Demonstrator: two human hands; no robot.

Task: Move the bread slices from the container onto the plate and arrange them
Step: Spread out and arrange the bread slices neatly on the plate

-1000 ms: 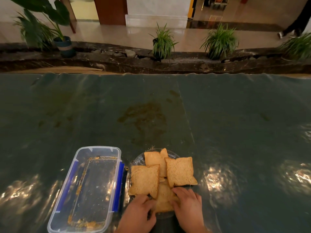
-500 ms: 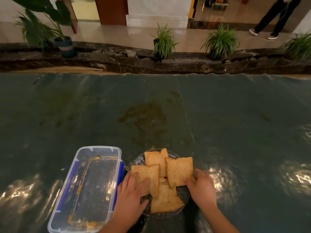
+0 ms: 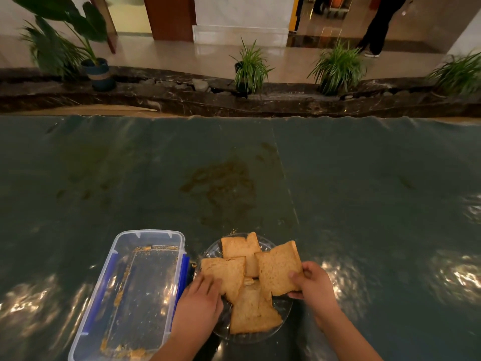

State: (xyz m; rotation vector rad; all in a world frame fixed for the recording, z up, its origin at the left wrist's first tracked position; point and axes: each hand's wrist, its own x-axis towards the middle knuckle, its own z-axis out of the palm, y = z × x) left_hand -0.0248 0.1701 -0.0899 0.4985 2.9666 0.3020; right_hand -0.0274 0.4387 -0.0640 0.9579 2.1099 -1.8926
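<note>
Several toasted bread slices lie fanned on a clear glass plate near the table's front edge. My right hand pinches the right slice by its right edge, thumb on top. My left hand rests with its fingers on the left slice at the plate's left side. A far slice and a near slice lie between them. The clear plastic container with blue clips stands left of the plate and holds only crumbs.
A dark green glossy cloth covers the table, with a brownish stain beyond the plate. Potted plants line a dark ledge past the far edge. A person's legs show on the floor at the back right.
My right hand has closed on the right slice and shifted it to the right. My left hand slid lower on the left slice. The person at the back walked on.
</note>
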